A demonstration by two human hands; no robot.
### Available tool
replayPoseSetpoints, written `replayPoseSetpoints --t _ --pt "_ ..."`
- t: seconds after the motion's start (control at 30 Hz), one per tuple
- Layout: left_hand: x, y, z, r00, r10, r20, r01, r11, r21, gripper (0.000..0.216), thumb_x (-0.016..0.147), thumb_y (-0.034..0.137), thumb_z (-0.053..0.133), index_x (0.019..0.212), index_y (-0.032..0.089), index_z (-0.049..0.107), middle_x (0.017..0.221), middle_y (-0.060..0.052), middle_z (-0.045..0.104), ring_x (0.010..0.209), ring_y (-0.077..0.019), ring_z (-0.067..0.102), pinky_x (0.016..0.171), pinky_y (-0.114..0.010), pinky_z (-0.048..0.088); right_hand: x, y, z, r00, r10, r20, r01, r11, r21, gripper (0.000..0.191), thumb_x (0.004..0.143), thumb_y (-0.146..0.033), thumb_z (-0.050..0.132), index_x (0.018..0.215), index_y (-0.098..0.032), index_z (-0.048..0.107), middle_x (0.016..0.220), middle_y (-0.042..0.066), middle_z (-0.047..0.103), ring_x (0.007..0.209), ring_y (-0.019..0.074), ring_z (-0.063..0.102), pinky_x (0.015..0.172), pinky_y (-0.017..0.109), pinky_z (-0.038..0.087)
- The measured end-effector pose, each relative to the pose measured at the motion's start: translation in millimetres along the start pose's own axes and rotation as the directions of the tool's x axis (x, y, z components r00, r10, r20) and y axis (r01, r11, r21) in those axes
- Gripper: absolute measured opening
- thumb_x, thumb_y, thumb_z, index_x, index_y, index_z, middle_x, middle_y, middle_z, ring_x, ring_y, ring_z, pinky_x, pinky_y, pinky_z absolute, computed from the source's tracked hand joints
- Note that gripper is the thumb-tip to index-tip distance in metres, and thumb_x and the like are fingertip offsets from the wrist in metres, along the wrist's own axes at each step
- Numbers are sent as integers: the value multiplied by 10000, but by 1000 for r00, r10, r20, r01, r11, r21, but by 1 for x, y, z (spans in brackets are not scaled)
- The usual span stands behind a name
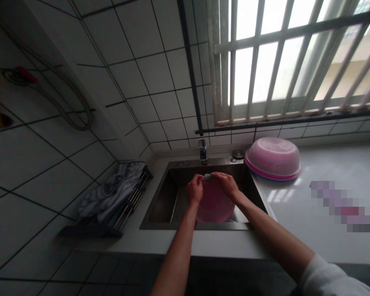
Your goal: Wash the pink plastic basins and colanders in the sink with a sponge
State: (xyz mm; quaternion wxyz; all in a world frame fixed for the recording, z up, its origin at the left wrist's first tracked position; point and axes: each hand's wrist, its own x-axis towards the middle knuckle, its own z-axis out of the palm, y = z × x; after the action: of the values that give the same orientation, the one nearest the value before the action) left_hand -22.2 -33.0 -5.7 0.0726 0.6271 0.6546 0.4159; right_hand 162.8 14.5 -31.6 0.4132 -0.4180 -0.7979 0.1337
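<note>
Both my hands are over the steel sink (pixel 160 205), above a pink basin (pixel 214 205) that sits inside it. My left hand (pixel 194 190) and my right hand (pixel 226 183) pinch a small pale object (pixel 207 176) between their fingertips, just below the tap (pixel 202 150). What the object is I cannot make out. Both hands have their fingers closed on it.
An upturned pink colander-like basin (pixel 273 158) rests on the white counter (pixel 327 164) right of the sink. A dark drying rack with a crumpled cloth (pixel 111 193) stands to the left. Tiled walls and a barred window (pixel 296 61) rise behind the sink.
</note>
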Motion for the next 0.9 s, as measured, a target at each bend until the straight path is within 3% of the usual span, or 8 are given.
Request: replayPoseSetpoints --t 0.1,0.3,0.47,0.53,0.73,0.9 --pt "1 -3 -2 996 -49 -75 50 999 11 138 915 200 592 994 291 658 996 -6 777 905 -199 729 748 -259 464 -2 7 -4 993 100 -65 -101 995 -4 319 934 -157 573 1180 -277 738 1168 28 758 1039 240 737 959 380 582" --pt "1 1 5 992 32 119 -28 999 -34 227 885 118 572 948 312 671 967 19 783 946 -191 734 740 -241 458 -3 -6 6 998 -46 42 44 998 43 402 926 -91 536 1215 -296 725 1264 6 720 1120 190 707 1012 312 549" --pt "5 -1 -4 995 -100 -30 100 995 -26 133 909 185 594 980 276 661 1016 -8 776 945 -179 726 773 -241 467 -1 4 -9 990 142 -21 -142 990 10 320 936 -156 577 1181 -279 743 1150 16 765 1029 226 742 949 330 572" --pt "4 1 -4 994 -105 -22 105 994 -36 135 908 183 596 988 272 659 1018 -6 774 952 -171 723 781 -234 465 -2 7 -11 984 171 -40 -172 985 -6 309 935 -165 584 1175 -271 746 1135 24 770 1021 236 744 942 335 572" --pt "-1 6 6 986 20 167 -18 1000 -13 216 882 109 577 936 295 673 976 6 777 936 -185 726 769 -243 445 -4 -9 8 995 -18 102 19 1000 -4 427 908 -74 541 1232 -291 716 1226 16 738 1064 208 728 948 310 570" --pt "2 -2 -1 996 -85 -35 83 995 -58 136 896 163 581 948 263 656 972 -22 766 919 -188 719 760 -246 450 -1 3 1 994 106 -31 -105 994 23 378 932 -117 529 1217 -269 726 1205 29 745 1071 232 729 980 360 567"
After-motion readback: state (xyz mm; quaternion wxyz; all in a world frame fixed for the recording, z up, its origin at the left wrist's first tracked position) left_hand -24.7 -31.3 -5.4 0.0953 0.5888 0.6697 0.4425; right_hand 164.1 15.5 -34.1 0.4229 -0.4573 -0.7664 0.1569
